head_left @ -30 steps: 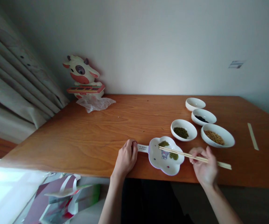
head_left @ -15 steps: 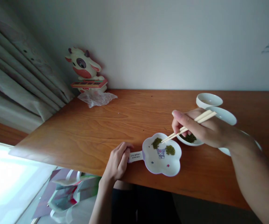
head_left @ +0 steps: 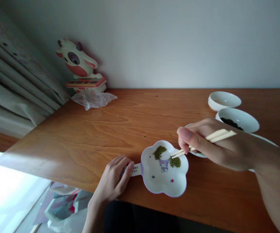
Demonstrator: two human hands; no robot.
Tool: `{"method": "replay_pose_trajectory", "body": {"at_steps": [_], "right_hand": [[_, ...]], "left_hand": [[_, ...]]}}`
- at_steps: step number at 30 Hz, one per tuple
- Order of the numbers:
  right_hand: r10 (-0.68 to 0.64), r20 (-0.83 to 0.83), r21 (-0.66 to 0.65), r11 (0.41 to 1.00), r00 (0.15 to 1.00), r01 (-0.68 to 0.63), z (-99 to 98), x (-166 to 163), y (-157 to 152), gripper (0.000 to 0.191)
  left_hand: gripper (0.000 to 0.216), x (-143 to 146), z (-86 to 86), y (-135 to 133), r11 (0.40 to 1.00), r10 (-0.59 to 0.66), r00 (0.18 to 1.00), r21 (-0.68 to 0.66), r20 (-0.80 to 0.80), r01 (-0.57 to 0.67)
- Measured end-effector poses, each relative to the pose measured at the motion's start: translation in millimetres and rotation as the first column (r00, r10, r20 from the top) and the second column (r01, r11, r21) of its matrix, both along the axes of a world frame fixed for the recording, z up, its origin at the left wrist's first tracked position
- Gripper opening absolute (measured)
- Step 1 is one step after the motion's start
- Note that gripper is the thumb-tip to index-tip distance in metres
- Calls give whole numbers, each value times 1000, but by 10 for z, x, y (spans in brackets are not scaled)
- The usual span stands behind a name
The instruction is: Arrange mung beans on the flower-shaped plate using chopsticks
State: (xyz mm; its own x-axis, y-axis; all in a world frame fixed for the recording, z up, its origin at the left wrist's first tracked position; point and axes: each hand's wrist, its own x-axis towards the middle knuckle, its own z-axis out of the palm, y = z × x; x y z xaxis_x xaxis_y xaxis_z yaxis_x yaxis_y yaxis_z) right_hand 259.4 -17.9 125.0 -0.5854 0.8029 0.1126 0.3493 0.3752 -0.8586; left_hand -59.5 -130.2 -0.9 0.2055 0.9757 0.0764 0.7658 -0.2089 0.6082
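Note:
A white flower-shaped dish (head_left: 164, 184) with a cartoon figure holds two small heaps of green beans (head_left: 175, 161) near the table's front edge. My left hand (head_left: 112, 183) is closed on the dish's labelled handle (head_left: 136, 169). My right hand (head_left: 217, 145) grips a pair of pale chopsticks (head_left: 203, 142), their tips down at the right-hand heap of beans. Behind that hand a white bowl of green beans (head_left: 198, 153) is mostly hidden.
On the wooden table (head_left: 93, 136), at the right, stand a white bowl of dark beans (head_left: 238, 119) and another white bowl (head_left: 223, 100) behind it. A cow figurine (head_left: 80, 66) on crumpled plastic (head_left: 92, 98) stands at the back left by a curtain (head_left: 16, 74). Bags (head_left: 59, 213) lie on the floor below.
My right hand picked the chopsticks up off the dish, lifted them over the green-bean bowl, then brought their tips down to the dish's right heap. My left hand stayed on the handle.

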Motion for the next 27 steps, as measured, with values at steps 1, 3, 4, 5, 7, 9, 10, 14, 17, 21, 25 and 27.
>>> {"method": "replay_pose_trajectory", "body": {"at_steps": [1,3,4,5,7,9,10,14,17,21,25,27], "right_hand": [[100,131,5,995,986,-102,13,-11,16,43],[199,243,-3,979,949,-205,41,-33,54,49],[217,253,-11,975,943,-222,50,-40,74,50],[231,259,-21,972,938,-234,55,-41,92,50],[257,273,-41,966,927,-256,57,-29,119,52],[268,284,-39,963,920,-268,55,1,130,53],[269,287,-31,962,919,-271,56,19,131,53],[261,273,4,962,926,-272,61,69,133,52],[279,273,-1,957,920,-290,40,53,152,51],[300,293,-3,950,908,-313,-6,5,178,53],[326,305,-36,943,895,-331,-14,-5,184,53],[327,309,-51,943,893,-328,-5,-7,181,54]], "left_hand": [[30,-9,-4,-4,1000,-14,1000,-2,-5,14],[30,-19,-11,-10,1000,-29,1000,-6,-8,29],[30,-21,-15,-13,1000,-29,1000,-8,-7,29],[30,-20,-19,-15,1000,-25,1000,-9,-8,25],[29,-15,-28,-19,1000,-19,1000,-7,-18,19],[28,-12,-37,-19,1000,-16,999,-1,-39,16],[27,-13,-40,-18,1000,-17,999,2,-51,17],[28,-26,-41,-13,1000,-17,997,3,-75,17],[30,-34,-45,-13,1000,-16,997,-6,-72,16],[30,-42,-69,-15,1000,-14,997,6,-73,14],[29,-41,-81,-8,1000,-22,997,5,-76,22],[29,-40,-80,-3,1000,-27,997,1,-70,28]]}}
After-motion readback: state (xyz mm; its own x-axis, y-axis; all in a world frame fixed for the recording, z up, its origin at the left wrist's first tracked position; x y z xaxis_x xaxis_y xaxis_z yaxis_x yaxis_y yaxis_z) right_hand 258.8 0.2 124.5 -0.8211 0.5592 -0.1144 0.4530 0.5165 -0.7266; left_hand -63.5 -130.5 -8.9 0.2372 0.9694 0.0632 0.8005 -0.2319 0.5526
